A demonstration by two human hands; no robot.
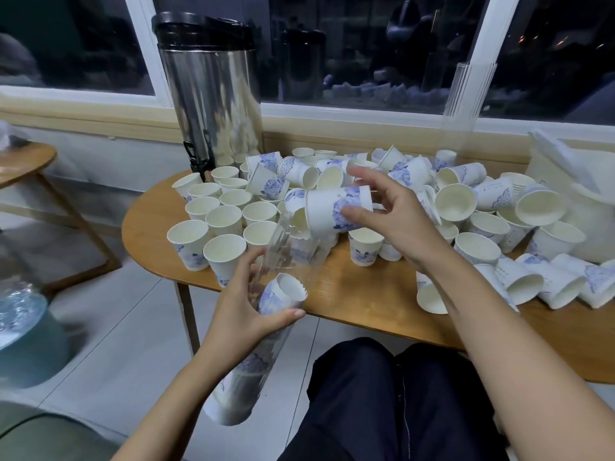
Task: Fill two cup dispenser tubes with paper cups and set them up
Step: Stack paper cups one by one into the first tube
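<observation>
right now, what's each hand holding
Left hand: grips the clear cup dispenser tube, partly filled.
Right hand: holds a paper cup on its side.

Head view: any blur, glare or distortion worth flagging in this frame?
Head view: wide-angle bending of the white window frame; dark panes mirror the room; streaky reflections on the tall steel urn; the clear plastic tube in the left hand is hard to outline; the blue-grey bin at lower left is smeared.

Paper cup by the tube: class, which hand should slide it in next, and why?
Right. The right hand holds the paper cup at the clear tube's open mouth; the left hand grips the tube.
</observation>
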